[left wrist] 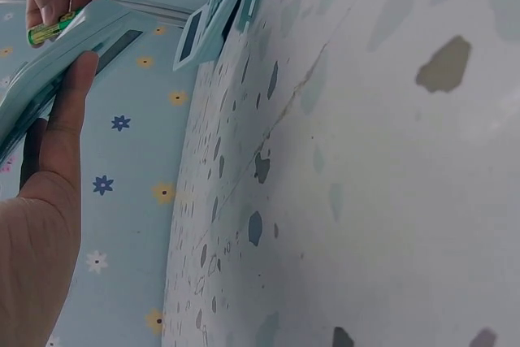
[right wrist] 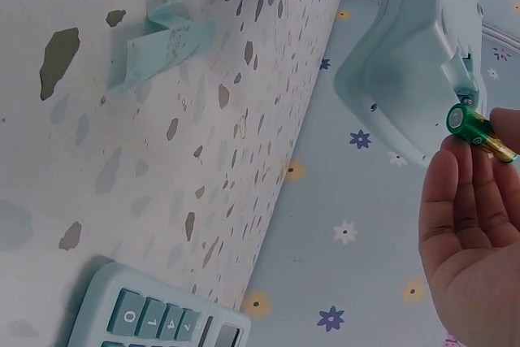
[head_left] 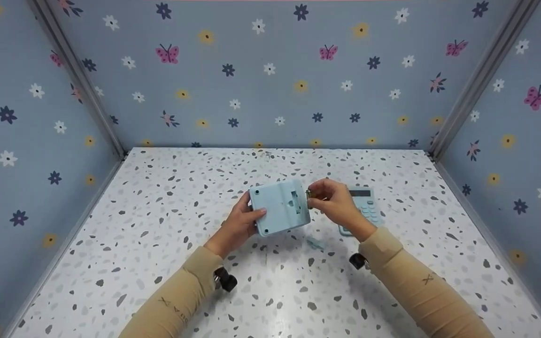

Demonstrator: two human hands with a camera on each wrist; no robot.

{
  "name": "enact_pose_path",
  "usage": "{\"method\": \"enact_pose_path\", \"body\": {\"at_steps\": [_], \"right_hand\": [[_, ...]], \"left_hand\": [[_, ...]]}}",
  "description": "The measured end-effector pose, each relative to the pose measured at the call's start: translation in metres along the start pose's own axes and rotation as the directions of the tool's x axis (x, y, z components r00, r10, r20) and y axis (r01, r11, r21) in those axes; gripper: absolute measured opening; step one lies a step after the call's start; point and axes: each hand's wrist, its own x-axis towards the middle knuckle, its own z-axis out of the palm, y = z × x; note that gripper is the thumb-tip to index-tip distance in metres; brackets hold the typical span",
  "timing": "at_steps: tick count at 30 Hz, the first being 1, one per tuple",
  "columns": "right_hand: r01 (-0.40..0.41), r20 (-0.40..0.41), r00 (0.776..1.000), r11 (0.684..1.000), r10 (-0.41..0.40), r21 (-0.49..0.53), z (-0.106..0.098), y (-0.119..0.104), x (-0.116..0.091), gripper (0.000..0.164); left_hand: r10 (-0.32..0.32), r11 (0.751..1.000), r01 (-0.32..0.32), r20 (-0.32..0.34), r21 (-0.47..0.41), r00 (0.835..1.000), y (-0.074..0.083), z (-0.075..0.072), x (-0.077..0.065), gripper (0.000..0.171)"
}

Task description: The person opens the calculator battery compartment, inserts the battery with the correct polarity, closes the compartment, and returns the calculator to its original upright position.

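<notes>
My left hand (head_left: pixel 241 220) grips a light blue calculator (head_left: pixel 275 209) by its left edge, thumb on the back and fingers beneath. Its back faces up, with an uncovered battery slot (head_left: pixel 295 203) near the right end. A small green and gold battery (right wrist: pixel 471 127) is pinched between the thumb and fingers of my right hand (head_left: pixel 338 202), just right of that slot. Seen from the right wrist, the battery's flat end points toward the calculator's slot. The left wrist view shows the calculator's dark display strip (left wrist: pixel 118 52) on its underside, beside the left fingers.
A second light blue calculator (head_left: pixel 367 211) lies keys up on the speckled white table (head_left: pixel 270 291), partly behind my right hand. A small light blue battery cover (head_left: pixel 315 243) lies on the table below the held calculator. Flower-patterned walls (head_left: pixel 270 94) surround the table's back and sides.
</notes>
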Motion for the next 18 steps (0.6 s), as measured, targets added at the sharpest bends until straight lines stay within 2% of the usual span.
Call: {"method": "enact_pose_path", "body": {"at_steps": [18], "right_hand": [[0.015,0.02,1.0,0.997,-0.016,0.073,0.0102,-0.0014,-0.0006,0.023]], "left_hand": [[-0.014,1.0,0.014,-0.014,-0.024,1.0,-0.0005,0.0036,-0.0006,0.081]]}}
